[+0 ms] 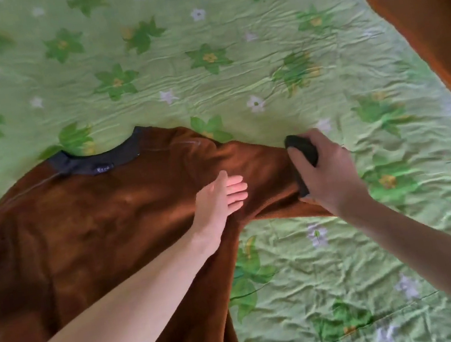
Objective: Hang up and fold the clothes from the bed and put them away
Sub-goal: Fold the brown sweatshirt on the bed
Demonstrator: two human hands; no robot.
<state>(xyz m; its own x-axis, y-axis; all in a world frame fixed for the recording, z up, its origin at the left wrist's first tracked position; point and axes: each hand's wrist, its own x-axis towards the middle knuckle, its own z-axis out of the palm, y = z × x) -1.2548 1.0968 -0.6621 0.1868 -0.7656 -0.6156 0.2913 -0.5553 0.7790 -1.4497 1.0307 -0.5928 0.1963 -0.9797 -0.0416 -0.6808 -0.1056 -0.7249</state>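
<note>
Brown sweater [85,228] under flat left hand [220,201]; cuff [302,158] in right hand [328,172]

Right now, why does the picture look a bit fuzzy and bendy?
Head view: the green flowered bedsheet smears at the edges from motion, the wide lens curves it, and bright light washes out the left hand on the brown fleece sweater.

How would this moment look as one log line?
step: folding brown sweater | left hand: flat on sweater | right hand: grips dark cuff | surface: green floral bedsheet
</note>
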